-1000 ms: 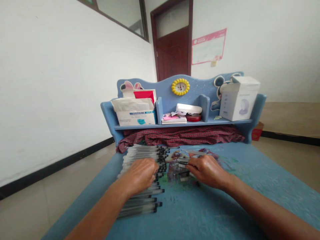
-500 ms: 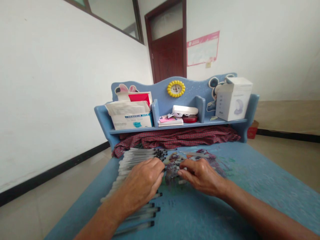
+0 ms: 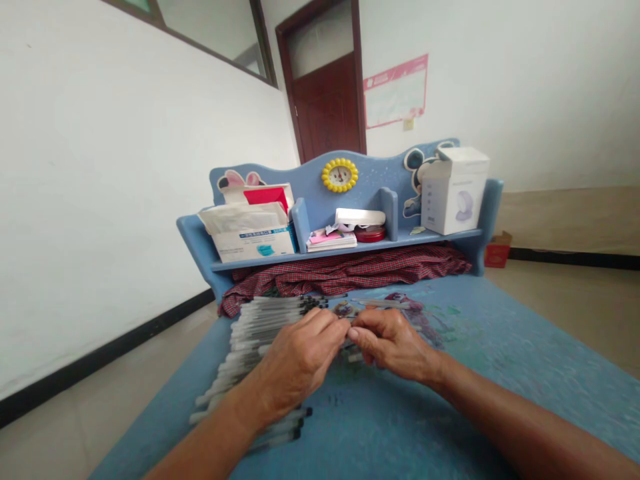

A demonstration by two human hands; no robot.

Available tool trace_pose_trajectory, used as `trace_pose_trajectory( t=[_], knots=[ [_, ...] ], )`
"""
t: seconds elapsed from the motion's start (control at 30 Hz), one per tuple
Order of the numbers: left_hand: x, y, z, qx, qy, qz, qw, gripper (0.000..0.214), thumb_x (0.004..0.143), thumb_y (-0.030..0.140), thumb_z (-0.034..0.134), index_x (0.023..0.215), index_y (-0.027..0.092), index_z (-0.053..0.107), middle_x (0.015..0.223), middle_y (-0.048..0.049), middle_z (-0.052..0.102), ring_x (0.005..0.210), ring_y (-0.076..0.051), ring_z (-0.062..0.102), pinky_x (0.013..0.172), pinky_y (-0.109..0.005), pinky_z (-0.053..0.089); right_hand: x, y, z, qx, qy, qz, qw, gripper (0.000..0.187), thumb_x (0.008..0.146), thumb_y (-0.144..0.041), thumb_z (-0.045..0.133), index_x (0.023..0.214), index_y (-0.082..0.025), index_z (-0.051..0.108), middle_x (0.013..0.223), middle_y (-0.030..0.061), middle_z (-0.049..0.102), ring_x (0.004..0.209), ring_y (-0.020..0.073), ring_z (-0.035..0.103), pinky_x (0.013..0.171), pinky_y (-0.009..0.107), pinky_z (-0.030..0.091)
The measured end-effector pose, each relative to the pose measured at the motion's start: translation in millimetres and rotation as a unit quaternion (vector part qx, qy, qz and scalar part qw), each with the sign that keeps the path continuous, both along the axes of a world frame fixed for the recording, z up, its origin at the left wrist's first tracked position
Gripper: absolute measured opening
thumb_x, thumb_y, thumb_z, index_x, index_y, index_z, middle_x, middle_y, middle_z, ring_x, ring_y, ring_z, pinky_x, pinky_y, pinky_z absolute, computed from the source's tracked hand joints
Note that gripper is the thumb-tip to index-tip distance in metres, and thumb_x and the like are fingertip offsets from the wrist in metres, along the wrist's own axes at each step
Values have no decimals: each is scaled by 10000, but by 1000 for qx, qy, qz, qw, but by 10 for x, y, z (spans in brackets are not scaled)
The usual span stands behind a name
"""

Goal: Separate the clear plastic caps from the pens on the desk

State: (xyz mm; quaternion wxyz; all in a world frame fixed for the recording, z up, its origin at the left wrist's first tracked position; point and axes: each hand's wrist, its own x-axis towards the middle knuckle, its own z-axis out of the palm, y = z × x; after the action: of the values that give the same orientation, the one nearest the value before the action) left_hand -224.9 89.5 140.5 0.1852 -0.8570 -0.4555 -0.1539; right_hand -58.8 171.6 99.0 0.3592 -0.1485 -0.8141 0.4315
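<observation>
My left hand is closed, its fingers pinched together above a row of pens. The row consists of many pens with clear, whitish barrels and black ends, laid side by side on the blue tabletop. My right hand is closed too, thumb against bent forefinger. The fingertips of both hands meet just right of the row. Whatever they pinch is hidden by the fingers. A few loose pens lie behind my right hand, over a worn cartoon picture on the tabletop.
At the table's back, a blue shelf holds a face-mask box, papers, a red round tin and a white box. Plaid cloth is bunched beneath it. A yellow flower clock is mounted on the backboard.
My left hand has moved right and slightly up, closing the gap to my right hand, so their fingertips now meet. The camera view has shifted slightly.
</observation>
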Motion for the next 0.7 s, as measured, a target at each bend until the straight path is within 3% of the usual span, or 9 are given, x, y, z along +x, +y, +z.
trace_pose_trajectory(
  t=[0.13,0.23,0.33,0.7],
  knots=[
    [-8,114,30,-20,-4,7,1000,162,916,191,406,952,161,561,809,-47,572,761,-161,541,670,-259,448,32,126,-20,-111,-3,30,993,371,827,-495,497,648,-170,514,470,-32,529,361,69,445,365,174,337],
    [-48,190,45,-7,-23,16,1000,158,889,214,470,1017,151,536,865,-58,592,798,-170,554,703,-272,455,68,244,-41,-159,7,27,987,407,794,-522,526,594,-168,494,450,-30,549,330,62,439,346,167,338],
    [-89,251,23,1,-42,19,999,128,885,223,477,956,143,548,841,-57,589,785,-168,555,698,-273,453,91,338,-84,-204,24,36,978,392,776,-522,546,616,-167,500,434,-33,563,310,66,437,334,169,337],
    [-141,261,-203,30,-8,-1,1000,179,917,195,405,856,148,567,762,-49,561,724,-157,532,663,-266,435,52,365,-181,-236,4,56,970,417,779,-547,530,618,-163,505,419,-35,573,279,62,437,306,160,335]
  ],
)
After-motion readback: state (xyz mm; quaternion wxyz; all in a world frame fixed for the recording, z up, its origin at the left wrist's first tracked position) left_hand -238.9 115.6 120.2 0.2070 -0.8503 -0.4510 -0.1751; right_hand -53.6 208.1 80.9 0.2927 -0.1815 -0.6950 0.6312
